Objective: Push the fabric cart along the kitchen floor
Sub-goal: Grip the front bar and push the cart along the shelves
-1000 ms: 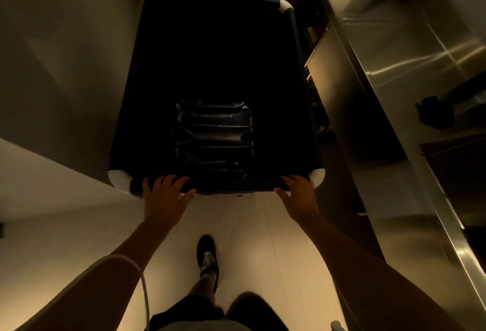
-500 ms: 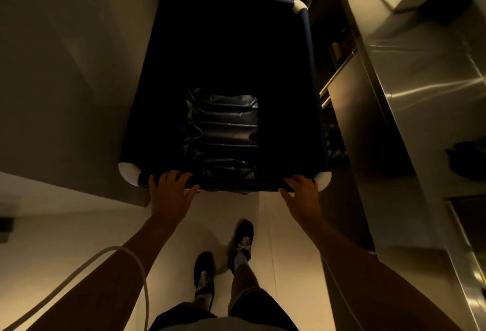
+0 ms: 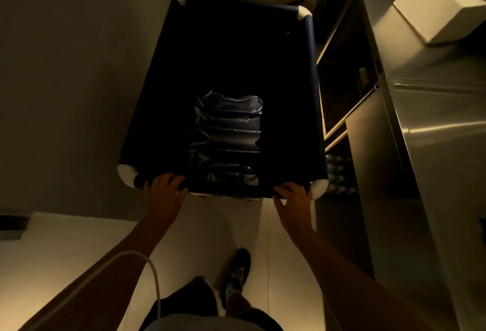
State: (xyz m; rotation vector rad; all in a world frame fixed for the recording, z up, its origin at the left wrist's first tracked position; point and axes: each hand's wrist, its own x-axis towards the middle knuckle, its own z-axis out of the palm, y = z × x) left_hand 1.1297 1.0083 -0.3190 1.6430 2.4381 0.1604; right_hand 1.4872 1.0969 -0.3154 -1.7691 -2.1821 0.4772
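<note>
A dark fabric cart [image 3: 311, 73] with white corner caps stands in front of me in a narrow aisle. Deep inside it lies a wrinkled clear plastic pack [image 3: 228, 136]. My left hand [image 3: 164, 194] wraps its fingers over the near rim close to the left corner. My right hand [image 3: 293, 200] grips the same rim near the right corner. Both arms stretch forward. One of my dark shoes [image 3: 238, 275] is on the pale floor below.
A plain wall [image 3: 65, 81] runs close along the cart's left side. On the right stands a steel counter [image 3: 431, 152] with open shelves [image 3: 344, 109] below and a white box [image 3: 441, 7] on top. A white cable [image 3: 152, 275] hangs by my left arm.
The cart and I have moved forward along the aisle; the counter and the white box have slid nearer. My feet have swapped in a step. Both hands stay on the rim.
</note>
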